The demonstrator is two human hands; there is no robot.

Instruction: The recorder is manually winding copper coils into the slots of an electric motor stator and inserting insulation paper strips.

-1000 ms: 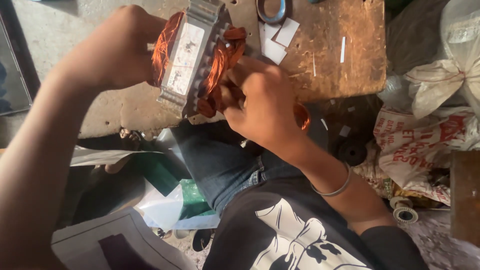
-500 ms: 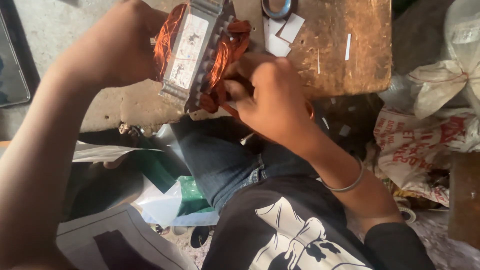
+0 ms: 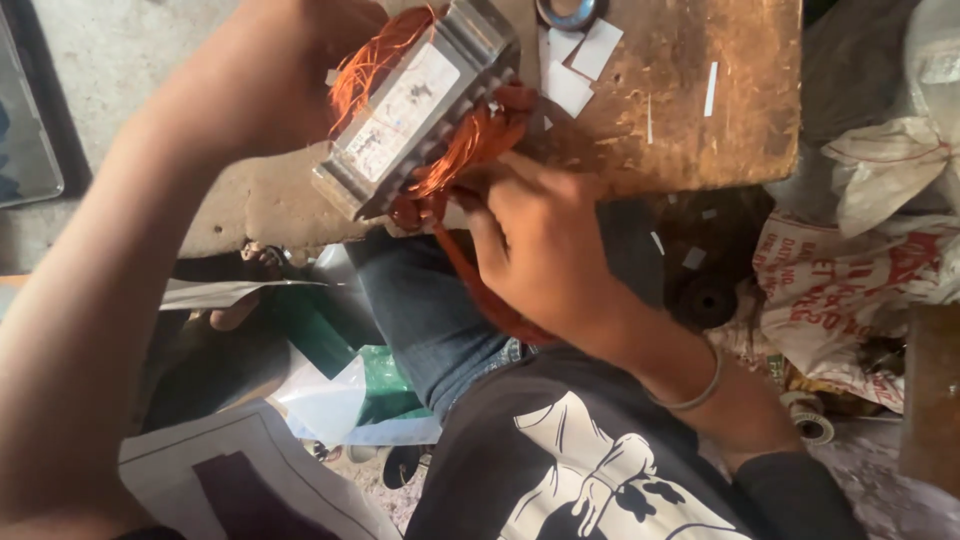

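- Right hand [image 3: 545, 250]: curled shut, pinching orange copper wire [image 3: 455, 160] at the lower end of the metal stator core [image 3: 415, 105].
- Left hand [image 3: 290, 75]: wrapped around the core's far side, holding it tilted above the lap.
- Beyond both hands: worn wooden board [image 3: 700, 120] with white paper slips [image 3: 580, 60].
- Right of the wrist: printed sacks [image 3: 860, 270].

— What does the left hand [image 3: 290, 80] hold?
— A grey metal motor core [image 3: 420, 105] with a pale label, gripped from the far side and tilted. Orange copper wire [image 3: 465, 150] bulges from both its ends.
— And the right hand [image 3: 545, 245]?
— Its fingers pinch the wire bundle at the core's near end. A metal bangle [image 3: 690, 395] circles that wrist.
— Surroundings?
— A worn wooden board [image 3: 700, 100] with white paper slips [image 3: 580, 60]; printed sacks [image 3: 850, 290] lie at right.
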